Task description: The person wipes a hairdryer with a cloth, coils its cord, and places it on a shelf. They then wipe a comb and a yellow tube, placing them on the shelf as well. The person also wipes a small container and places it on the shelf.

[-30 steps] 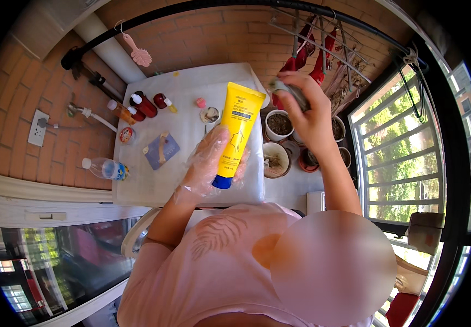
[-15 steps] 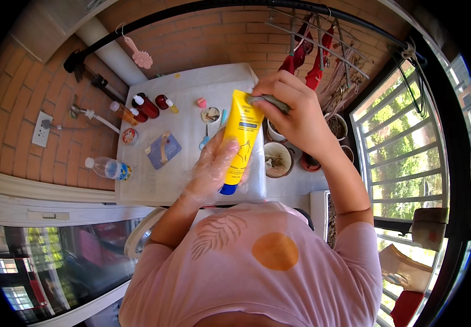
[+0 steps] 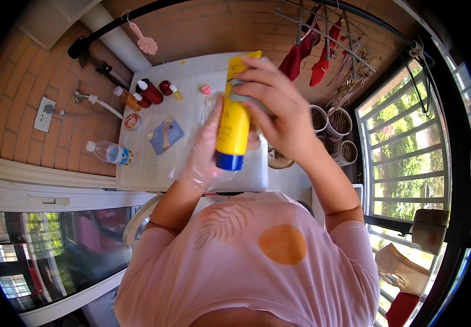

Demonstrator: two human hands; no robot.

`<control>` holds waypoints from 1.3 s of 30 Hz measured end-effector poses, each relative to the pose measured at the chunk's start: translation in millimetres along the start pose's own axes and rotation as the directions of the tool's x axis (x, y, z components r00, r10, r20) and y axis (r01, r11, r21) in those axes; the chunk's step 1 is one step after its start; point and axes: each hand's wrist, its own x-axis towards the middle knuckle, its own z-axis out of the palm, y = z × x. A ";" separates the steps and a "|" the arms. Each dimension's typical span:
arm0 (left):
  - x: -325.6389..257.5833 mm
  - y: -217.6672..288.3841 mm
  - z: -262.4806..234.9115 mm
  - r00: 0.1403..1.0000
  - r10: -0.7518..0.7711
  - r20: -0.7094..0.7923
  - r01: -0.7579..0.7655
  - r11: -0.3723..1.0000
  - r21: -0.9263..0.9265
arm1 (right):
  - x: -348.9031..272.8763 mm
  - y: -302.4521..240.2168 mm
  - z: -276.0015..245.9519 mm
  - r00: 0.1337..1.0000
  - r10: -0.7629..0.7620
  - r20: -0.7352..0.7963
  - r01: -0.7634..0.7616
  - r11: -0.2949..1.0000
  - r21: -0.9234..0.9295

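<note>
My left hand, in a clear plastic glove, is wrapped round a yellow squeeze tube with a blue cap. The tube stands nearly upright above the table, cap end toward me. My right hand is bare and closed on a grey-green flat piece, which presses against the tube's upper part. Fingers cover most of this piece, so I cannot tell its kind. The right fingertips are slightly blurred. Left of the tube, a blue card lies on the white-covered table.
Red pump bottles and a small round tub stand at the table's left, near a clear plastic bottle lying on its side. A pink piece lies farther back. Potted plants stand right, below a hanging drying rack.
The tube has turned more upright and tilted, its cap showing more fully. My right hand with the grey-green piece has moved left and slightly down, over the tube's upper part.
</note>
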 end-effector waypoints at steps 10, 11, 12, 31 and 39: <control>8.7 -7.8 -27.7 0.874 -0.135 0.467 0.259 0.942 -0.211 | 1.3 15.4 0.2 0.990 0.019 0.142 -0.020 1.000 0.005; 3.7 -8.5 -16.1 0.944 -0.135 0.302 0.202 0.958 -0.202 | -1.7 15.4 1.4 0.987 -0.020 0.160 0.021 1.000 -0.003; 2.3 -8.5 -13.5 0.966 -0.130 0.223 0.167 0.974 -0.156 | -6.1 13.1 4.0 0.983 -0.060 0.175 0.063 0.998 -0.010; -12.2 -7.3 19.9 0.981 -0.126 0.148 0.114 0.990 0.083 | -4.8 29.3 -33.8 0.874 0.431 -0.225 -0.394 0.899 0.192; -10.8 -10.4 6.4 0.895 -0.268 0.357 0.327 0.937 -0.118 | 7.9 13.3 -22.6 0.991 0.136 -0.015 -0.137 0.990 -0.044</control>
